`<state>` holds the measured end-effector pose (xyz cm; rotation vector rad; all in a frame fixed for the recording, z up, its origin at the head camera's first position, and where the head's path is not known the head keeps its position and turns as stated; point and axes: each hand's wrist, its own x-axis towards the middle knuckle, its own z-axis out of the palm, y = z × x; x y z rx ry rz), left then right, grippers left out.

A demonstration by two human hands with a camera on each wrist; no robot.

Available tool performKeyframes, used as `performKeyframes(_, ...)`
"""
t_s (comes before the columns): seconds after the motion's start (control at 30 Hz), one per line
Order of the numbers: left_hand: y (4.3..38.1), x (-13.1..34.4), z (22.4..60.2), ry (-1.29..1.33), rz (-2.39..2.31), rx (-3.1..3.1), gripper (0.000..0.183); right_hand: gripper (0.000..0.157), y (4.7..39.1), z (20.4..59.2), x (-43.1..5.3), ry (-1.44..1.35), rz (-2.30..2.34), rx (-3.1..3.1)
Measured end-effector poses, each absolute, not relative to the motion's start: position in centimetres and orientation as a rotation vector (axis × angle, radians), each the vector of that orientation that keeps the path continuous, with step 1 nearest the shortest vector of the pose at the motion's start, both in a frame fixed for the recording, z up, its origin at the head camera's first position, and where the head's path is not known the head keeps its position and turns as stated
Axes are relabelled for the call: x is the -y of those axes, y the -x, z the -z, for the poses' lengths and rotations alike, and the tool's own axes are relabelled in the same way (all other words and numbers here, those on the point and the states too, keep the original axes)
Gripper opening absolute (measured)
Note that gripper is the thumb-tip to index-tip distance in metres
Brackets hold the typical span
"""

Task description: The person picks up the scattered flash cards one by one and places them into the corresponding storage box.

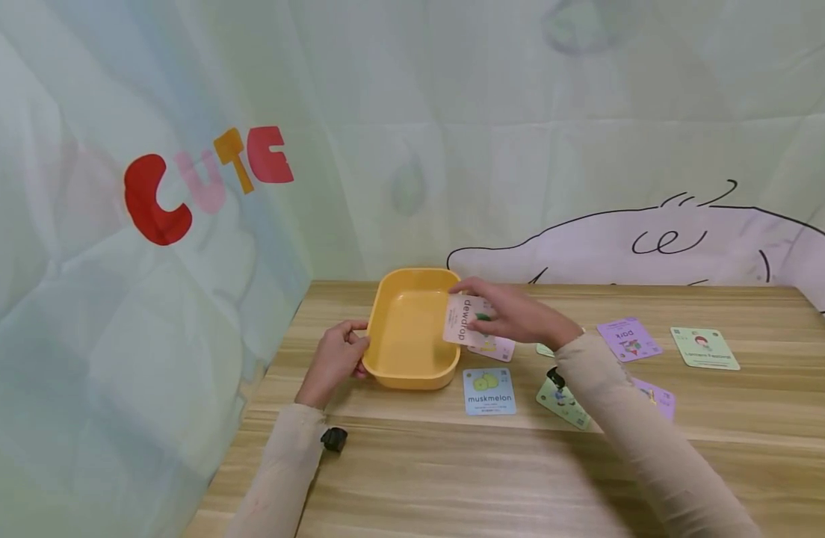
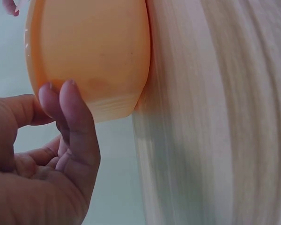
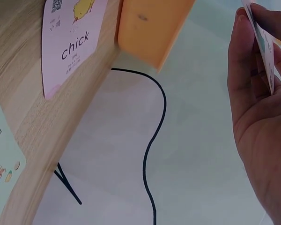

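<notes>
R hand (image 1: 523, 314) is pinching the pale pink dewdrop card (image 1: 461, 317) btwn thumb & fingers, at approx. 3 o'clock of the yellow tray (image 1: 409, 336). In the head view the card is overlapping the tray's rim; the R wrist view is showing it nearly edge-on, up off the worktop (image 1: 419, 463). Exact gap btwn card & rim: can't tell. Best, I'd judge, to be pinching lightly so thin stock isn't bowing, & to be keeping the lower edge above rim height, as a low edge could be catching.

L hand (image 1: 335, 359) is gripping the tray at approx. 8 o'clock, fingertips pressing on the outer wall. Prob. enough to stop sliding; hard squeezing could be tipping it.

Next out, the chick card (image 3: 68, 37) is lying just beside the tray, approx. 3 o'clock, so a low R wrist could be brushing it. The muskmelon card (image 1: 489, 396) is lying at 4 o'clock, near. Well apart, toward 3 o'clock, the park card (image 1: 628, 340) & Lantern Festival card (image 1: 705, 350) are lying flat; toward 4 o'clock, R sleeve (image 1: 644, 441) is partly covering a green card (image 1: 559, 403) & a purple card (image 1: 660, 400).
</notes>
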<state>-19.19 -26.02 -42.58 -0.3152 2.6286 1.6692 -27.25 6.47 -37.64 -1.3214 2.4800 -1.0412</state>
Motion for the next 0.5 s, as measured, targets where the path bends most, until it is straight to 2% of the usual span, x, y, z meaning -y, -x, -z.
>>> performKeyframes(0.5, 19.3, 26.0, 42.7, 0.317, -1.66, -2.649, 0.035, 0.056, 27.9, 38.4, -4.7, 1.292, 1.01, -2.473)
